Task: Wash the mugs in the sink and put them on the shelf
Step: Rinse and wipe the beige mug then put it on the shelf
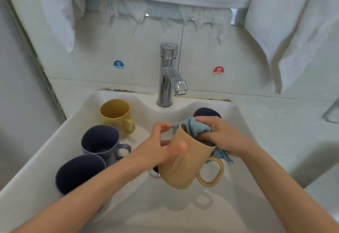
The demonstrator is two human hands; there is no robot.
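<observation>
Upright along the left of the sink (165, 212), 1 yellow mug (115, 115), 1 purple mug (102, 141) and 1 navy mug (78, 173), a 4th dark mug (207, 112) half hidden behind the right hand (222, 137) below the tap (169, 74); left hand (161, 144) gripping a tan mug (185, 164), right hand clutching a blue cloth (196, 128) stuffed into its mouth; tan mug tilted over the drain (154, 173), handle rightward.

We stand in a bathroom: a white sink (240, 141) with a chrome tap (167, 74) against a tiled wall (91, 49). We see a cold sticker (118, 65) and a hot sticker (218, 71) there, and white towels (293, 30) hanging above.
</observation>
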